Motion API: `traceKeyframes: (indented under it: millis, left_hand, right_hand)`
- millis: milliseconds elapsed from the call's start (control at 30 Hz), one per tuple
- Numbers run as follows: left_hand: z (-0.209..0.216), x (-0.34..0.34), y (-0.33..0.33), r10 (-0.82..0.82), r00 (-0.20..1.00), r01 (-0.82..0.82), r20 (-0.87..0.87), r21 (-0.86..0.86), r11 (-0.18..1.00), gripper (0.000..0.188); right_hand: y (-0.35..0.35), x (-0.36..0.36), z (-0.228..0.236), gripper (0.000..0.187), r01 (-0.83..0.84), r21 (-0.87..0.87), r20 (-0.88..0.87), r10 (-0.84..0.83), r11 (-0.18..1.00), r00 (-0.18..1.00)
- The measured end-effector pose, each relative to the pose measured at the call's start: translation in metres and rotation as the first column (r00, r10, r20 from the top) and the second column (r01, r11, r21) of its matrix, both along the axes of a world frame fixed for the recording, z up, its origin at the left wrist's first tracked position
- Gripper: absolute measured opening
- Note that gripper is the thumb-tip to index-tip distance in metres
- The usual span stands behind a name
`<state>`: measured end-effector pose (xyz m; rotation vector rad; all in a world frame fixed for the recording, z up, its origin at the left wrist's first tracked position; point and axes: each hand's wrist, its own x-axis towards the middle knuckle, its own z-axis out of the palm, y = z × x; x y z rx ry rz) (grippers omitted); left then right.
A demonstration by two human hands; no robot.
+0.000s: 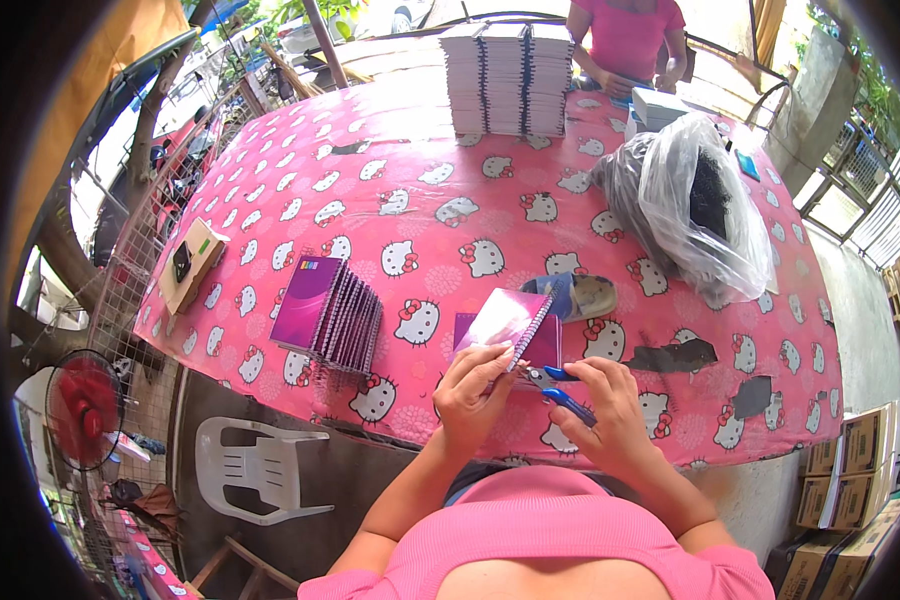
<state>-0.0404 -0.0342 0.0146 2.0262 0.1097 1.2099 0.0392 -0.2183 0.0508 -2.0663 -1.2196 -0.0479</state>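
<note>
My left hand grips a purple spiral notebook, tilted up off the table near its front edge. In my right hand is a pair of pliers with blue handles. The handles are spread apart, and the jaws are at the lower end of the notebook's spiral, close to my left fingertips. Under the raised notebook lies another purple notebook, partly hidden. Just beyond is a blue and cream item whose kind I cannot make out. A stack of purple spiral notebooks stands to the left.
Tall stacks of spiral-bound books stand at the back, near a person in pink. A clear plastic bag with dark contents sits at the right. The pink patterned tablecloth has torn patches. A white plastic chair stands left.
</note>
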Motion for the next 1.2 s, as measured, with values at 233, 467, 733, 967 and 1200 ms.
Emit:
traceKeyframes:
  millis: [233,467,733,967,1200]
  left_hand:
    - [0.002,0.002,0.009,-0.010,1.000,0.008,0.014,0.138,0.990,0.028]
    - [0.043,-0.005,0.055,0.242,0.968,-0.220,0.062,-0.248,0.943,0.015]
    - [0.014,-0.101,0.233,0.813,0.578,-0.770,-0.074,-0.377,0.514,0.013]
    - [-0.003,-0.090,0.234,0.703,0.708,-0.606,-0.068,-0.570,0.555,0.015]
    - [0.058,-0.081,0.164,0.767,0.621,-0.761,-0.164,-0.359,0.540,0.052]
  right_hand:
    - [0.005,0.025,-0.023,0.035,-0.119,0.131,-0.956,0.157,0.984,0.247]
    - [-0.018,0.008,-0.041,0.042,-0.140,-0.018,-0.782,0.073,0.990,0.619]
    - [-0.043,0.036,-0.094,0.041,0.040,-0.162,-0.020,-0.043,0.986,0.999]
    - [0.051,0.074,-0.068,0.044,0.246,0.118,-0.614,-0.124,0.962,0.779]
    - [0.037,0.077,-0.050,0.025,0.260,0.199,-0.687,-0.054,0.945,0.725]
